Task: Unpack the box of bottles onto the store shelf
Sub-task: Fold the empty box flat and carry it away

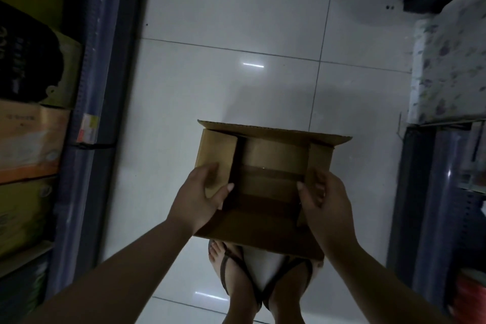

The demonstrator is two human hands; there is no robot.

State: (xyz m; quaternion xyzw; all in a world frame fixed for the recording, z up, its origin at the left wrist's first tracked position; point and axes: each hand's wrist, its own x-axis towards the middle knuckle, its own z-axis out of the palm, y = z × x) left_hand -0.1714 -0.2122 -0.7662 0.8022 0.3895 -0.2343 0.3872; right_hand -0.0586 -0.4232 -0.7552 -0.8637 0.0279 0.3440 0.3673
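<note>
Cardboard box (265,179) is held in the air above the white tiled floor (223,87), in the aisle between two shelving units, directly over the person's sandalled feet (260,284). All four top flaps stand open; the interior is dim and only bare cardboard with a strip of tape across the bottom shows. Left hand (200,198) grasps the box's left side flap, thumb on the inner face, fingers behind it. Right hand (324,201) grasps the right side flap the same way. Left shelving unit (86,87) carries stacked cartons (31,139). Right shelving unit (431,205) is partly draped with a patterned sheet (447,68).
</note>
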